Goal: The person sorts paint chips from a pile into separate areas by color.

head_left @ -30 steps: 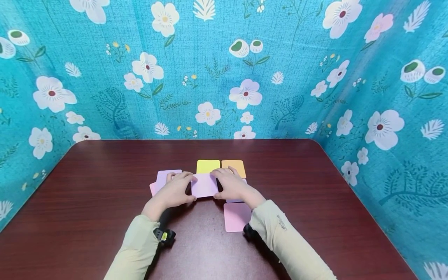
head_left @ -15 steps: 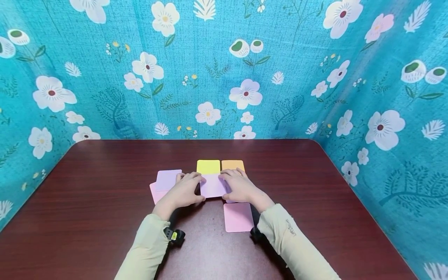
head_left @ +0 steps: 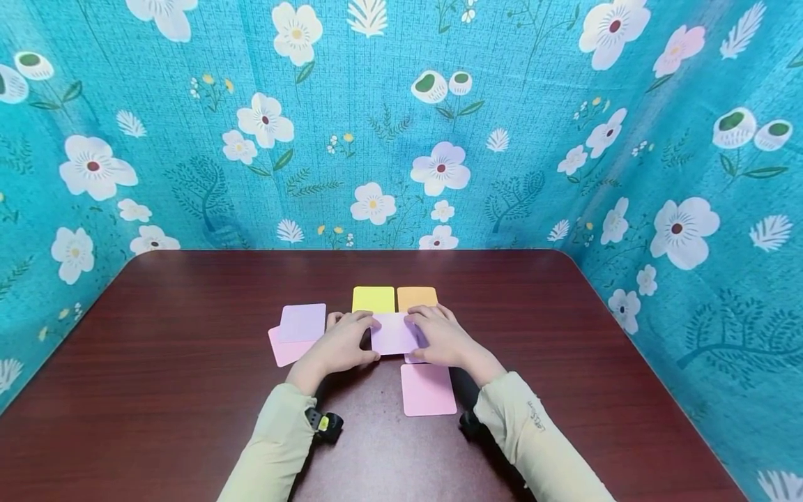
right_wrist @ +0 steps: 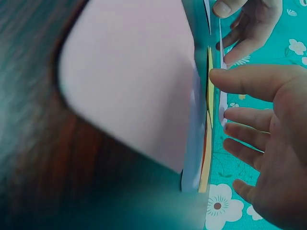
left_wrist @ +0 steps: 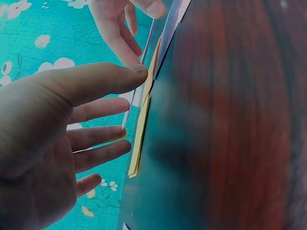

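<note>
Between both hands is a lilac square card [head_left: 392,335] with rounded corners. My left hand [head_left: 341,345] pinches its left edge with thumb and fingertips, and my right hand [head_left: 448,339] pinches its right edge. Both wrist views show this card nearly edge-on, raised off the table. Just behind it lie a yellow card [head_left: 373,298] and an orange card [head_left: 417,296], side by side. Another purple card [head_left: 413,360] is mostly hidden under the right hand and the held card. Nearer the person, a pink card [head_left: 429,390] lies flat.
Left of the left hand, a lilac card [head_left: 303,323] overlaps a pink card [head_left: 288,354]. Everything lies on a dark reddish-brown table [head_left: 157,348]. A teal flowered cloth [head_left: 351,139] hangs behind the table and along its sides.
Both hands have slid to the right with the lilac card between them. It now overlaps the purple card near the right hand. The cards on the table have not moved.
</note>
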Tool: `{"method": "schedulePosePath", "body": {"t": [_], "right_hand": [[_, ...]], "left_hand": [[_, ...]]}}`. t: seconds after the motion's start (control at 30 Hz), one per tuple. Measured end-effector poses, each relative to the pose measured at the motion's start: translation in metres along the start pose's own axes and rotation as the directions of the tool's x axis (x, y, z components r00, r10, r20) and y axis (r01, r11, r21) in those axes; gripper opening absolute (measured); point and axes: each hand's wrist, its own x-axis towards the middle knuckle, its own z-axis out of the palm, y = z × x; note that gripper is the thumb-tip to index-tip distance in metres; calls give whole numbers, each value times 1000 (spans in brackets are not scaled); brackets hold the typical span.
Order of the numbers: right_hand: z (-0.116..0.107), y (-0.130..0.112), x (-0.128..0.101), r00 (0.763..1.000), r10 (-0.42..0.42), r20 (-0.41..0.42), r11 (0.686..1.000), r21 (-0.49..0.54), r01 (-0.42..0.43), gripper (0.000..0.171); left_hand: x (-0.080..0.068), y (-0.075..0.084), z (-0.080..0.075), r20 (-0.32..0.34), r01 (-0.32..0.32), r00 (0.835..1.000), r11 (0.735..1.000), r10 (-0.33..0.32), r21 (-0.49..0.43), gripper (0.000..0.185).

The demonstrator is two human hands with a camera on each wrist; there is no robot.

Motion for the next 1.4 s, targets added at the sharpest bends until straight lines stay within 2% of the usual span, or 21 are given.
{"method": "schedulePosePath", "body": {"t": [0.43,0.93,1.1,1.23,1.4], "right_hand": [[0,16,-10,1000,5,-5,1000,3,-5,59],[-5,26,-23,998,51,34,994,99,-54,59],[-5,31,-27,997,54,46,994,93,-58,58],[-4,35,-29,996,68,59,987,139,-76,58],[-4,37,-30,992,84,92,976,195,-100,58]], "left_hand": [[7,12,9,7,-4,1000,1000,4,-26,47],[14,21,19,-2,-17,1000,999,17,-36,46],[16,25,23,7,-35,999,999,36,-30,44],[17,29,24,12,-41,999,999,42,-33,40],[18,33,25,38,-20,999,1000,20,-16,38]]}}
